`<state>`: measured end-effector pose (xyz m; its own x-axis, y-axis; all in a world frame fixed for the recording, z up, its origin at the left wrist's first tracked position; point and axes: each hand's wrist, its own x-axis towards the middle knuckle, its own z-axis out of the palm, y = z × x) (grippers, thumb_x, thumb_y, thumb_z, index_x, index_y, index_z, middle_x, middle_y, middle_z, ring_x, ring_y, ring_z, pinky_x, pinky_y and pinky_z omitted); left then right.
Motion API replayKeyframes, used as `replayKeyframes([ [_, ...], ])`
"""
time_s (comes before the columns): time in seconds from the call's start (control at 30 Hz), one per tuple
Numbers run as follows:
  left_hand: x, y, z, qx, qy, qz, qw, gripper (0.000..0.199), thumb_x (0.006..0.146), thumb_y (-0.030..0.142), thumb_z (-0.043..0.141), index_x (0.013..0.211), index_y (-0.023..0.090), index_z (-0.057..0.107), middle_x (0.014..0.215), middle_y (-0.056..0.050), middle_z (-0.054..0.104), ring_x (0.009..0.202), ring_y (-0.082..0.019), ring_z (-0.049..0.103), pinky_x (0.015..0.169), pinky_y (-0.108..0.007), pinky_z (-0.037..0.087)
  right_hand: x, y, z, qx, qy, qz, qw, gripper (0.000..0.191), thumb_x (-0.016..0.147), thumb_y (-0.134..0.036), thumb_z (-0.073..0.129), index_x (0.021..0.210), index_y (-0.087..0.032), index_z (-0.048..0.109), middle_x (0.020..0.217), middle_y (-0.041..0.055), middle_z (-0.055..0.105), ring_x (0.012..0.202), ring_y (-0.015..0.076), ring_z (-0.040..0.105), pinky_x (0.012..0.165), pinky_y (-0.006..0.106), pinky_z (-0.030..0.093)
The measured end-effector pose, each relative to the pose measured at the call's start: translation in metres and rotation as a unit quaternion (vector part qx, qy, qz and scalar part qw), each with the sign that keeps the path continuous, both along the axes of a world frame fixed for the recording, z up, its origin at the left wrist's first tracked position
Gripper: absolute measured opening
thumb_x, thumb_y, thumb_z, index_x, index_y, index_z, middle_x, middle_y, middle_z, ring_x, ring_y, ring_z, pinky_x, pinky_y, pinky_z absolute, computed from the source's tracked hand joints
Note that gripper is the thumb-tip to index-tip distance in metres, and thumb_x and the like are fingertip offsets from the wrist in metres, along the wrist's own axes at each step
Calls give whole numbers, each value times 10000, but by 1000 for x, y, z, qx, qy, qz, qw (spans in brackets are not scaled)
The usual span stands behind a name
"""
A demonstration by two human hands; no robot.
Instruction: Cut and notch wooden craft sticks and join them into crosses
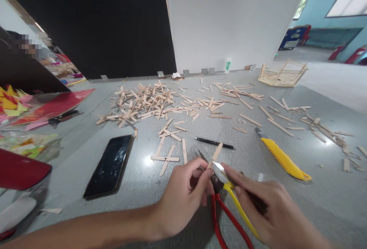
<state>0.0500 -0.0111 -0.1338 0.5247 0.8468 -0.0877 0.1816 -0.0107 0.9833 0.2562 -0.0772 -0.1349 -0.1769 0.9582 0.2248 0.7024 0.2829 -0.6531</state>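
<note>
My left hand pinches a wooden craft stick, which points up and to the right from the fingertips. Closed around a craft knife, my right hand keeps the blade's tip at the stick, close to my left fingers. Most of the knife's handle is hidden by the fingers. Beneath both hands lies a pair of scissors with red and yellow handles. A black pen rests just beyond the stick. Several craft sticks, some crossed, lie left of my hands.
A yellow utility knife lies to the right, a smartphone to the left. Piled sticks and scraps spread across the grey table. At the back stand a glue stick, a stick frame and upright panels.
</note>
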Motion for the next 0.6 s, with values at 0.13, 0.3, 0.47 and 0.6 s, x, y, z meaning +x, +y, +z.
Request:
replayKeyframes([
  [0.13, -3, 0, -5, 64, 62, -8, 996, 373, 1099, 447, 479, 860, 187, 597, 687, -8, 675, 539, -116, 584, 513, -211, 405, 4, 0, -4, -65, -17, 8, 998, 457, 1090, -317, 435, 1453, -192, 683, 575, -75, 379, 489, 105, 245, 421, 214, 264],
  [0.3, -6, -2, -9, 75, 67, -17, 995, 367, 1101, 446, 455, 850, 200, 560, 645, 14, 616, 502, -111, 553, 491, -207, 380, 1, -3, -8, -113, 25, 8, 993, 482, 1104, -375, 413, 1508, -226, 629, 596, -63, 416, 543, 125, 251, 443, 225, 290],
  [0.47, -3, -2, -13, 52, 49, -23, 997, 356, 1101, 436, 439, 845, 209, 537, 639, 26, 590, 488, -109, 537, 484, -204, 381, 2, -8, -10, -102, -10, 4, 995, 476, 1110, -378, 426, 1534, -244, 598, 577, -51, 549, 481, 111, 377, 463, 208, 386],
  [0.6, -4, -1, -18, 132, 119, -16, 984, 250, 1080, 314, 454, 878, 214, 561, 666, 38, 563, 534, -112, 480, 544, -221, 365, 4, -12, -13, -68, -38, 19, 997, 505, 1103, -328, 422, 1586, -224, 527, 700, 7, 700, 519, 125, 544, 559, 225, 516],
])
